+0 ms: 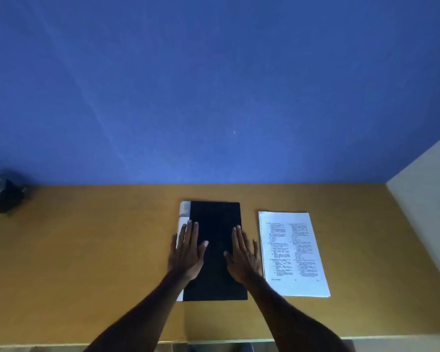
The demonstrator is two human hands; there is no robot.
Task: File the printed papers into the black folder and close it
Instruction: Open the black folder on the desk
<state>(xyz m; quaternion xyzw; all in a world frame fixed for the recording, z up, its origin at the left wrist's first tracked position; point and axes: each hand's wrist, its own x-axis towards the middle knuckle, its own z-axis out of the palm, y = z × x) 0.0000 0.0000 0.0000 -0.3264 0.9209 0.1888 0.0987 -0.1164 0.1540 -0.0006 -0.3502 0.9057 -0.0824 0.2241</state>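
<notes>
A black folder [215, 250] lies closed and flat on the yellow-brown desk [87, 262], a little right of the frame's centre in the lower half, with a pale strip along its left edge. Both hands rest palm-down on its cover with fingers stretched out and slightly spread, gripping nothing. The left hand [187, 252] lies over the folder's left edge, its outer fingers reaching past the edge onto the pale strip; the right hand [244, 255] lies over the right edge, its little finger hanging just past it. The printed papers [294, 252] lie as a neat white stack on the desk just to the right of the folder, apart from it and outside it, text side up. At the far left edge of the frame, a dark pot with a small plant [0, 194] stands against the blue wall [214, 85].
</notes>
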